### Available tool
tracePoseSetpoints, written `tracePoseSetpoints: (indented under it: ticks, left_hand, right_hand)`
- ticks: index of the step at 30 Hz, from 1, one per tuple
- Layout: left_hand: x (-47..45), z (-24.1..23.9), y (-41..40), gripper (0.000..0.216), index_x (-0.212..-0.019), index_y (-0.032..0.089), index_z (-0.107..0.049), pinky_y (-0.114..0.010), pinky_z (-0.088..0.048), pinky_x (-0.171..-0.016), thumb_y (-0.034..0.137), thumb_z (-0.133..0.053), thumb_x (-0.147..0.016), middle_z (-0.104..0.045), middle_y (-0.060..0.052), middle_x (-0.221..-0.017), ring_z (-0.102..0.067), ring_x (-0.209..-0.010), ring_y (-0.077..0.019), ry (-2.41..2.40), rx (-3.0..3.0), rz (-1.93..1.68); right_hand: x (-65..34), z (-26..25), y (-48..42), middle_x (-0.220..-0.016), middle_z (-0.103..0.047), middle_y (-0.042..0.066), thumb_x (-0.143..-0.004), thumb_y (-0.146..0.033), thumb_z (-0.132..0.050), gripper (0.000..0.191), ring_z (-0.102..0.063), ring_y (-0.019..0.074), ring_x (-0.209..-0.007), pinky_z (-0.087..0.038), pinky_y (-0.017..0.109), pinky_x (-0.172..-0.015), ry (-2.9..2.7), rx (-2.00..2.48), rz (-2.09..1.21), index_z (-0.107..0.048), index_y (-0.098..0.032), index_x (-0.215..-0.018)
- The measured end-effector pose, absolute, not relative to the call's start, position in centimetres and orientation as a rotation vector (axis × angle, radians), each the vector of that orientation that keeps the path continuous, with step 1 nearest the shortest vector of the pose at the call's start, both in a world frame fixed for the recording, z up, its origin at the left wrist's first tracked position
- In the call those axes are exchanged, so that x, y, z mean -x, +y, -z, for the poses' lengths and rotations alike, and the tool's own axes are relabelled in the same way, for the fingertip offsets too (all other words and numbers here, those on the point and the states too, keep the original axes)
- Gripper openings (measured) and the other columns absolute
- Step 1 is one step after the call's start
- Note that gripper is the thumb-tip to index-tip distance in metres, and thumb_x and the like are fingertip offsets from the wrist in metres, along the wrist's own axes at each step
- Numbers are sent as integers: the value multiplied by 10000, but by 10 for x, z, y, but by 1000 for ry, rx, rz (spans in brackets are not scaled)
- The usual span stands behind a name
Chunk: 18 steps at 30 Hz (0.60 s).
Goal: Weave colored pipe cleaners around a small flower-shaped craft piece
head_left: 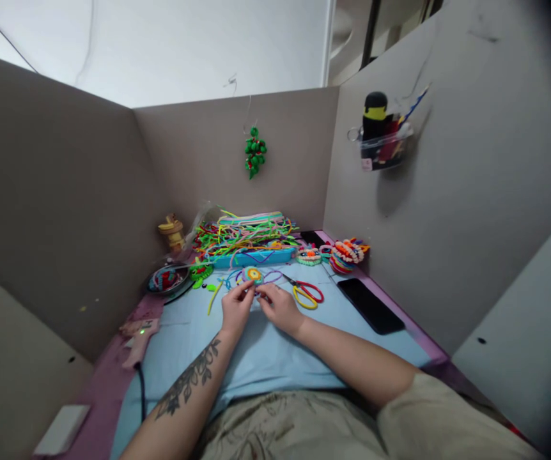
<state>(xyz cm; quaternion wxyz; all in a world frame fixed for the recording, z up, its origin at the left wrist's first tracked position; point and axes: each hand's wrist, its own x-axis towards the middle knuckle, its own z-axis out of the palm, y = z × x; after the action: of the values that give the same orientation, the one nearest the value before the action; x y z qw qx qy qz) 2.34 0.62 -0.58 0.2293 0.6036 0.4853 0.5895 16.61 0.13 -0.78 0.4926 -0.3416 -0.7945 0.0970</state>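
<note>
Both hands meet over the blue cloth, close in front of a small round piece [253, 275] with yellow, orange and pale rings. My left hand [237, 306] is closed in a pinch at its near edge. Opposite it, my right hand [279, 306] also pinches, its fingertips almost touching the left ones. What exactly lies between the fingertips is too small to tell. Purple and blue strands [272, 276] trail out from around the round piece. Right of the hands lie scissors [308, 294] with one red and one yellow handle. A yellow-green strand [215, 298] rests to the left.
A blue tray [256, 258] heaped with colourful strands stands at the back. On the right are a black phone [370, 305] and colourful woven pieces [347, 254]. A pink glue gun [142, 338] and a round dish [169, 280] sit left. Partition walls enclose three sides.
</note>
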Motion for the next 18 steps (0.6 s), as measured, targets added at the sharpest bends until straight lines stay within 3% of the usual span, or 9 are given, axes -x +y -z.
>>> tracePoseSetpoints:
  ticks: [7, 11, 14, 18]
  left_hand:
    - [-26, 2, 2, 238, -913, 168, -700, -233, -459, -585, 300, -603, -739, -687, -34, -743, -566, -588, -125, 1309, -1688, -1611]
    - [-27, 1, 2, 240, -913, 171, -704, -237, -458, -585, 299, -606, -736, -685, -33, -728, -563, -582, -126, 1294, -1693, -1591]
    - [-24, 3, 8, 254, -912, 165, -706, -236, -453, -578, 309, -622, -721, -680, -32, -698, -563, -575, -128, 1354, -1603, -1623]
    - [-9, 4, 25, 291, -932, 137, -693, -244, -470, -626, 295, -645, -693, -696, -79, -863, -613, -721, -159, 1400, -1256, -1778]
  right_hand:
    - [-166, 7, 0, -843, -622, 60, -843, -224, -477, 171, -572, 168, -758, -433, 264, -683, -1983, 846, -84, -563, -191, -987]
    - [-167, 4, 0, -787, -614, 62, -860, -178, -415, 164, -570, 165, -741, -438, 264, -668, -1996, 814, -37, -578, -183, -871]
    - [-167, 2, -3, -776, -619, 62, -848, -136, -395, 173, -570, 158, -748, -447, 266, -682, -2046, 630, -11, -562, -180, -853]
    - [-165, -3, -16, -805, -650, 49, -842, -124, -398, 186, -580, 143, -719, -447, 262, -658, -2217, 223, 138, -571, -194, -842]
